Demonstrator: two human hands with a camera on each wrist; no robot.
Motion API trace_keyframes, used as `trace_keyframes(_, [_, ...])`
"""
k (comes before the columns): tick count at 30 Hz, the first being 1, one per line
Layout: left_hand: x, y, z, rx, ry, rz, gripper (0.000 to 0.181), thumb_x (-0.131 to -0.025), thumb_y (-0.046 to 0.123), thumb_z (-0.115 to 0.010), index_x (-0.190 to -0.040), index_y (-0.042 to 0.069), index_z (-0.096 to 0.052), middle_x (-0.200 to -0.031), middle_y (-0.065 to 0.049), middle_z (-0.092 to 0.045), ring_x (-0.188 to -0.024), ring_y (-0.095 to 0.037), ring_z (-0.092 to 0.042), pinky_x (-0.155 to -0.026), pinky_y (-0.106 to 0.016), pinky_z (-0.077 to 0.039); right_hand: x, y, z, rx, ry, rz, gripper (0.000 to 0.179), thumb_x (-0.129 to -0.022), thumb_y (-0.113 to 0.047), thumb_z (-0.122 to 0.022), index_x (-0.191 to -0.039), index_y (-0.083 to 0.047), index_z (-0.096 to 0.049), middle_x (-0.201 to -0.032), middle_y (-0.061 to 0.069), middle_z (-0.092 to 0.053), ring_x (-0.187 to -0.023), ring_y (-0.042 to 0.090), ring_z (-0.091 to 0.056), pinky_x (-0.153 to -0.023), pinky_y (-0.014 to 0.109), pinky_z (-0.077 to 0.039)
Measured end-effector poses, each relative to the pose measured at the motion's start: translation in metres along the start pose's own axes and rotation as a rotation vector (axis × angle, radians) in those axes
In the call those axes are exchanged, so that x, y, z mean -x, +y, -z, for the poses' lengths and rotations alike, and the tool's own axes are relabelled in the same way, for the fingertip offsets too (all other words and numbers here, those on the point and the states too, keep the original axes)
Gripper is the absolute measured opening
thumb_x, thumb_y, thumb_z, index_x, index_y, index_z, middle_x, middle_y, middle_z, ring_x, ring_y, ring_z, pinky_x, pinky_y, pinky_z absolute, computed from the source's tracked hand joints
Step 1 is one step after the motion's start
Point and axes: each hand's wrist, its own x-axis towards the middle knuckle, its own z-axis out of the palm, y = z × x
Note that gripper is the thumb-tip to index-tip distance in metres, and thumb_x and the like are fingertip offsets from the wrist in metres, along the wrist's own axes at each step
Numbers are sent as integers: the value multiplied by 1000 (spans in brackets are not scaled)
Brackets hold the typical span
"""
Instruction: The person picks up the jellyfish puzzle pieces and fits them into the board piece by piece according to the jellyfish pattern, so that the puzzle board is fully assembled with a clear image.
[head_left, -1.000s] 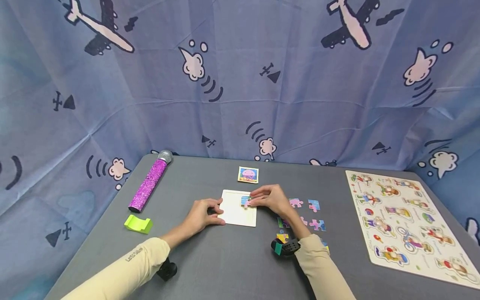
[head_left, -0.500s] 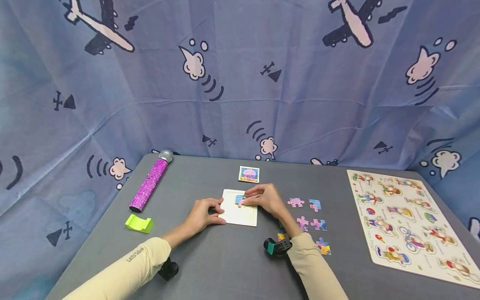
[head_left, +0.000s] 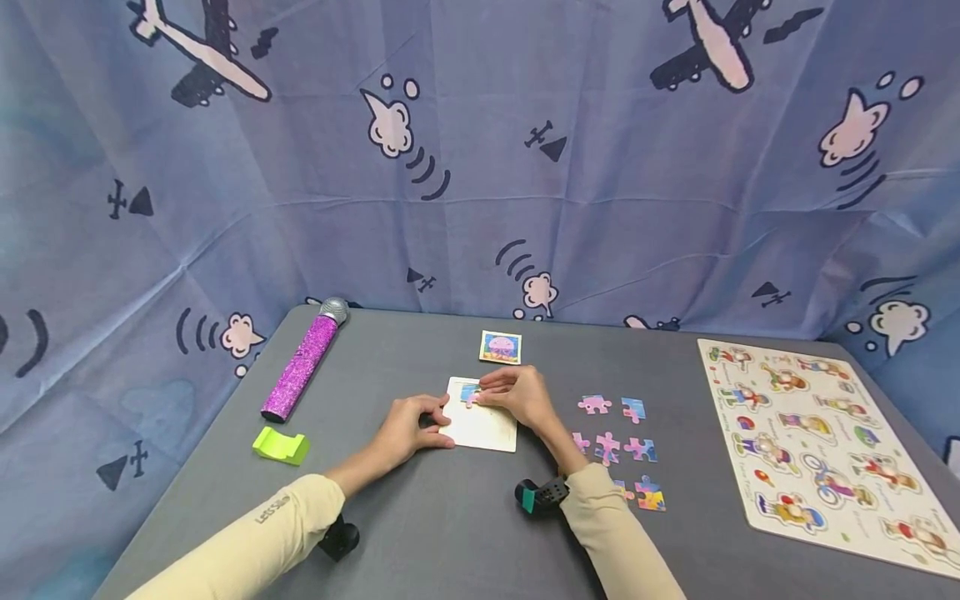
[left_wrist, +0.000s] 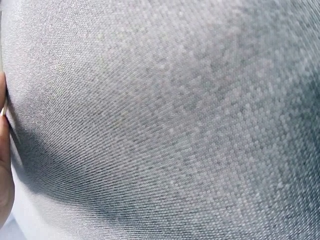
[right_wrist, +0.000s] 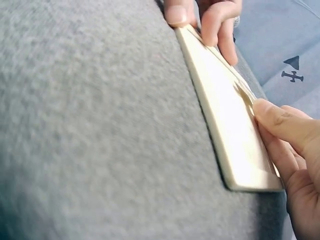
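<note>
A pale square puzzle tray [head_left: 483, 432] lies on the grey table. My left hand [head_left: 407, 427] grips its left edge between thumb and fingers; only a sliver of this hand shows in the left wrist view. Over the tray's upper left part, my right hand [head_left: 522, 397] pinches a blue and pink jigsaw piece [head_left: 468, 393]. In the right wrist view the right thumb and fingers [right_wrist: 282, 125] are close above the tray, with the piece seen edge-on. Several loose jigsaw pieces [head_left: 607, 448] lie right of the tray, some partly hidden by the right forearm.
Behind the tray lies a small jellyfish picture tile [head_left: 500, 347]. A glittery purple microphone [head_left: 303, 367] and a lime-green block [head_left: 281, 446] are at the left. To the right rests a large figure puzzle board [head_left: 817, 442]. A printed curtain [head_left: 480, 167] hangs behind the table.
My right hand has moved left across the tray with the jigsaw piece, from the upper right to the upper left. More loose pieces show beside the forearm. The left hand has kept its grip.
</note>
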Motion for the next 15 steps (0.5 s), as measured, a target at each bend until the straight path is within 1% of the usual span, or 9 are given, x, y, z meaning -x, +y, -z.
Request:
trace_keyframes(3, [0,-1,0,5,7,-22,23,-65,12,-87,-75,5,-69,-117,-18,-65,-111,-31,-60,-90,-41,-47,-1,-2,-4,32,20,17,21,-72,4,-80,-92,6,-72,-87,18,-72,-78,27,-71,-67,28,-55])
trace_keyframes(5, [0,-2,0,7,11,-48,23,-65,12,-87,-75,4,-69,-115,-18,-66,-110,-31,-61,-88,-41,-48,-2,-3,-7,58,30,32,21,-72,3,-80,-91,5,-72,-86,17,-72,-77,25,-71,-66,28,-55])
trace_keyframes(9, [0,-3,0,10,17,-80,24,-64,13,-87,-76,4,-68,-112,-17,-67,-108,-31,-62,-85,-40,-50,-3,-4,-10,98,37,70,20,-71,3,-81,-90,4,-73,-85,15,-72,-74,24,-71,-64,27,-54])
trace_keyframes(11, [1,-3,0,12,17,-73,24,-64,13,-87,-76,4,-68,-112,-17,-67,-108,-30,-62,-86,-40,-50,-4,-3,-12,114,35,77,20,-71,2,-81,-90,4,-73,-85,14,-72,-73,22,-71,-63,26,-54])
trace_keyframes(15, [1,-3,0,14,15,-62,24,-64,13,-87,-76,4,-68,-113,-17,-67,-109,-30,-62,-88,-41,-48,-4,-4,-14,142,28,61,21,-72,0,-82,-90,2,-73,-86,12,-73,-72,19,-70,-62,26,-54])
